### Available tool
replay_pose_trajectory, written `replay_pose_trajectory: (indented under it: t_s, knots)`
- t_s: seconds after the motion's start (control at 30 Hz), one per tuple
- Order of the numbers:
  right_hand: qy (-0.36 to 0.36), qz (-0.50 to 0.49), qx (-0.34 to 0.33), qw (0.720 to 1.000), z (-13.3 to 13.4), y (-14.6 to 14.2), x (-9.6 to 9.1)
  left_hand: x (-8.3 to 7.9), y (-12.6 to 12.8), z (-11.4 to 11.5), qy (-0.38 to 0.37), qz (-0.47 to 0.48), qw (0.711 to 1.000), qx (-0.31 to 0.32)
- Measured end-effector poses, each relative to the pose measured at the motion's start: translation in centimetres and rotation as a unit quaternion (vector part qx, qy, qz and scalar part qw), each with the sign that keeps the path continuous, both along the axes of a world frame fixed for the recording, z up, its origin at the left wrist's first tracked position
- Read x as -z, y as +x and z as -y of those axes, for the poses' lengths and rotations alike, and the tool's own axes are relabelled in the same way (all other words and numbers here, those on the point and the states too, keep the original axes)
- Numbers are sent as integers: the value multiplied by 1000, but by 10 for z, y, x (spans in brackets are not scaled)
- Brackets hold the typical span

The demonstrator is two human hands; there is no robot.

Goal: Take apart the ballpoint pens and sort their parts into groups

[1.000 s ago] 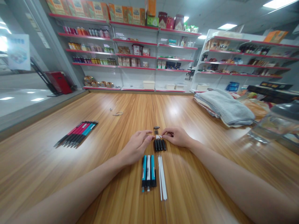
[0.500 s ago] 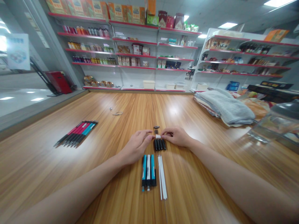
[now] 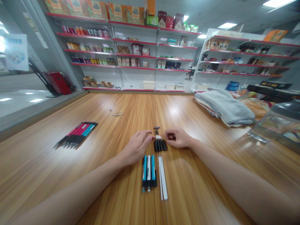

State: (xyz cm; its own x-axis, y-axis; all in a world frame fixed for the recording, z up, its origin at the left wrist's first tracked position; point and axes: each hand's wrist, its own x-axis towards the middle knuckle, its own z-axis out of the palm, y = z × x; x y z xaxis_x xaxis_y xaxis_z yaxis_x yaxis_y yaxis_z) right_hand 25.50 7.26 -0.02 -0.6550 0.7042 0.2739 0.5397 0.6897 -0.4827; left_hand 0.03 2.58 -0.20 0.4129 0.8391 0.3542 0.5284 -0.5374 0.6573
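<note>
My left hand (image 3: 137,146) rests on the wooden table with its fingertips beside a small cluster of white pen parts (image 3: 158,137). Holding nothing visible, its fingers lie loosely apart. My right hand (image 3: 177,138) sits just right of the cluster, its fingers curled together; no object shows in them. Below the white parts lie several black pen sections (image 3: 159,145), side by side. Nearer me are several teal-and-white pen barrels (image 3: 148,173) and several thin white tubes (image 3: 162,178). Tiny dark parts (image 3: 156,129) lie beyond the white cluster.
The wooden table (image 3: 187,175) holds a row of pink and teal pens (image 3: 78,134) at left, a small metal ring (image 3: 117,114), and folded striped cloth (image 3: 225,107) at right. A clear plastic container (image 3: 276,123) stands at far right. Store shelves line the back.
My right hand has moved right, away from the white pen parts, and its fingers have curled. My left hand and the pen parts stay about where they were.
</note>
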Motion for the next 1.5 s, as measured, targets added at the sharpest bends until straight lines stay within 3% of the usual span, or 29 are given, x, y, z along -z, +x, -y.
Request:
replay_pose_trajectory:
  t_s: [0.97,1.13,1.33,1.5]
  knots:
    - [25,5,-21,999,3,-4,-3,3,0,-2,-5,23,1000,-6]
    - [51,-106,41,992,3,-10,-1,5,-1,-4,-18,61,998,-15]
    - [171,-226,123,951,16,-25,-8,5,-3,-3,-32,80,996,-36]
    - [129,-191,109,967,18,-30,-4,5,-3,-3,-32,88,994,-50]
